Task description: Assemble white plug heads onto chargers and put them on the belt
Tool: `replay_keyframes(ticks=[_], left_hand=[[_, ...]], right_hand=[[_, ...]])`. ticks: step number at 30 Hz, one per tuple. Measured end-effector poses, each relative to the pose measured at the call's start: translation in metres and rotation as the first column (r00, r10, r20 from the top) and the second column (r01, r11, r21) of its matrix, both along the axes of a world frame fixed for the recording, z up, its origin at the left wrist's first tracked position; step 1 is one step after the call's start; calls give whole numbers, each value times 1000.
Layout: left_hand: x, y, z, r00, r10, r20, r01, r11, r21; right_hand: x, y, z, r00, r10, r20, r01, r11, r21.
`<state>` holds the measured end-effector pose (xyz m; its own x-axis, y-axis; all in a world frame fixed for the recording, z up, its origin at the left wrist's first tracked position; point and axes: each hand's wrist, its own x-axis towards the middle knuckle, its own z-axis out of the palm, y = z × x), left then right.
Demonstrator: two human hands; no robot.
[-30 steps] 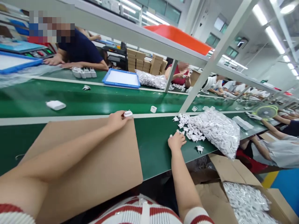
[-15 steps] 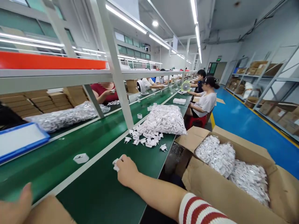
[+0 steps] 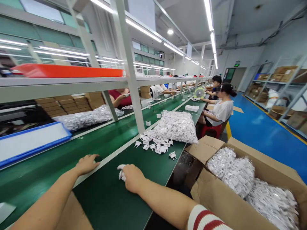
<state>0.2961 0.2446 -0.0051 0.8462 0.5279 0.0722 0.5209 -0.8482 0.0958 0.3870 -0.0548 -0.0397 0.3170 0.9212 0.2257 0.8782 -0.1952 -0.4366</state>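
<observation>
My right hand (image 3: 133, 177) rests low over the dark green tabletop. Its fingers are closed around white plug pieces (image 3: 122, 174), partly hidden by the fingers. Stretched out over the green conveyor belt, my left hand (image 3: 87, 164) hovers near the pale dividing rail, fingers apart and nothing visible in them. Beyond my hands lie loose white two-pin plug parts (image 3: 158, 145), spilling in front of a clear bag full of them (image 3: 178, 126). One single plug (image 3: 172, 155) sits nearer the table's right edge. At the lower left, a white piece (image 3: 6, 210) is on the belt, cut off by the frame.
An open carton (image 3: 216, 188) with bagged white parts stands at my right. A blue-rimmed tray (image 3: 35, 143) lies across the belt. Above it runs a shelf (image 3: 72, 83) with an orange tray (image 3: 74, 70), held by a post (image 3: 134, 95). Co-workers sit along the line.
My left hand has moved from the lower left corner forward over the belt. My right hand still grips the white pieces. The view has turned left; the white housing on the belt has left its earlier spot.
</observation>
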Motion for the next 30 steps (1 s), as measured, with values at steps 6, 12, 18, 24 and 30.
replay_keyframes(ticks=[6,12,18,24,30], left_hand=[[-54,-26,18,994,76,79,-69,994,-90],[-137,-125,19,970,-17,243,62,982,-180],[-198,-203,-4,935,26,353,87,950,-300],[-209,-208,-28,821,269,504,-10,888,-459],[-208,-202,-39,749,294,593,55,865,-498]], right_hand=[[6,-3,4,938,-69,-338,141,971,193],[3,4,4,500,135,-855,236,929,285],[-26,4,17,243,182,-953,47,979,199],[-63,10,36,519,217,-827,-135,976,171],[-98,16,62,841,520,-152,-476,843,251]])
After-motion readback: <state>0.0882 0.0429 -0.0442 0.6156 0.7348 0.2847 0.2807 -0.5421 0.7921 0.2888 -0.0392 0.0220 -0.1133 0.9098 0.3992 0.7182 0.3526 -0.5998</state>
